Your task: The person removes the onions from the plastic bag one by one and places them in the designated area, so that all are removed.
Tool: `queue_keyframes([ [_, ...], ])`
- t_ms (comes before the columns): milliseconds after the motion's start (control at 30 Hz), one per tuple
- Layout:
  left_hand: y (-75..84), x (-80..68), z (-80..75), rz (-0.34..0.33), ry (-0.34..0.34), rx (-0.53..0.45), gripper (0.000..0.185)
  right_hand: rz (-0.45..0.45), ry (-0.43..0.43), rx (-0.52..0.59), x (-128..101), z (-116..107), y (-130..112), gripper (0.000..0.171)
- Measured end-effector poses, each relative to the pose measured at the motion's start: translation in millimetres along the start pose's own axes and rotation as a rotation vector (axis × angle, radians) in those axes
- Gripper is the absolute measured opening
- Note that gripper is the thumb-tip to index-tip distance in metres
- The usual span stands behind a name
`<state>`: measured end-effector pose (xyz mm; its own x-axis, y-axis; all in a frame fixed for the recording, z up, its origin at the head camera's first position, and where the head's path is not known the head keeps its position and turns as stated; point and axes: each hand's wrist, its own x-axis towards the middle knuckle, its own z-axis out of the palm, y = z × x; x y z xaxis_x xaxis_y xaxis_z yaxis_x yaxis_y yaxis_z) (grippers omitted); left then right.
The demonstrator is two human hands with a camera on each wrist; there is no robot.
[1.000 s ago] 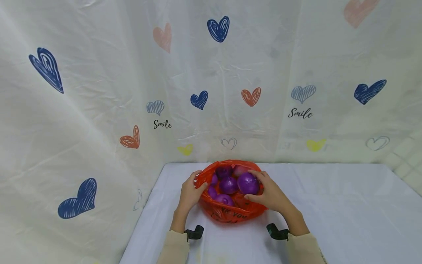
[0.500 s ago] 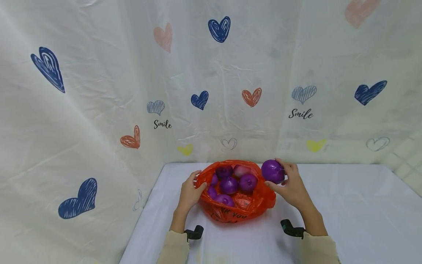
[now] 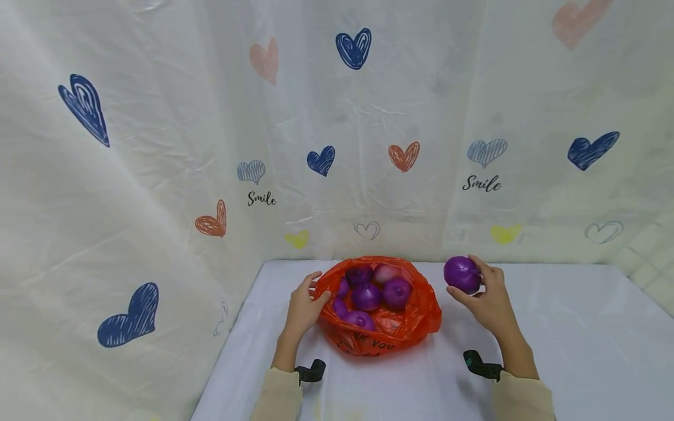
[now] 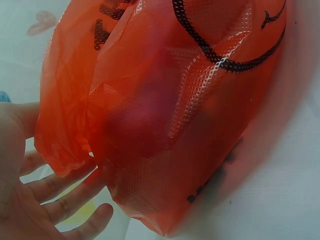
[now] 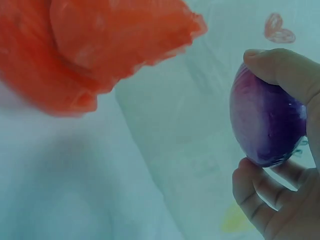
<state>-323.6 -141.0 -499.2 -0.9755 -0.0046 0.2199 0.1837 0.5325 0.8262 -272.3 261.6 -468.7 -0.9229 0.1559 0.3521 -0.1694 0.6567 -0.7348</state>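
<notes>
A red plastic bag (image 3: 416, 336), its mouth wide, stands on the table with several purple onions (image 3: 365, 296) inside. My left hand (image 3: 304, 307) holds the bag's left rim, thumb over the edge and fingers along the outside. In the left wrist view, the bag's thin film (image 4: 65, 120) hangs between that thumb and the spread fingers. To the right of the bag, my right hand (image 3: 489, 298) grips one purple onion (image 3: 461, 275) between thumb and fingertips, raised above the table. The right wrist view shows this onion (image 5: 265, 117) apart from the bag.
A white cloth covers the table (image 3: 568, 339). Behind it and on the left hangs a pale curtain (image 3: 337, 105) printed with hearts and "Smile". Each wrist wears a small black camera mount (image 3: 312, 371).
My right hand has lifted an onion out of the bag and carried it to the right. Another onion shows where it lay. The left hand stays at the rim.
</notes>
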Motion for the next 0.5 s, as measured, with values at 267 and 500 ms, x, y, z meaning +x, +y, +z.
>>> queue_keyframes([
  [267,0.9,-0.2,0.7,0.01,0.005,-0.003,0.054,0.122,-0.047,-0.011,-2.2,1.3,26.0,0.097],
  [500,-0.9,0.1,1.2,0.008,0.011,-0.005,0.053,0.219,-0.138,-0.04,-1.0,1.7,41.8,0.103],
])
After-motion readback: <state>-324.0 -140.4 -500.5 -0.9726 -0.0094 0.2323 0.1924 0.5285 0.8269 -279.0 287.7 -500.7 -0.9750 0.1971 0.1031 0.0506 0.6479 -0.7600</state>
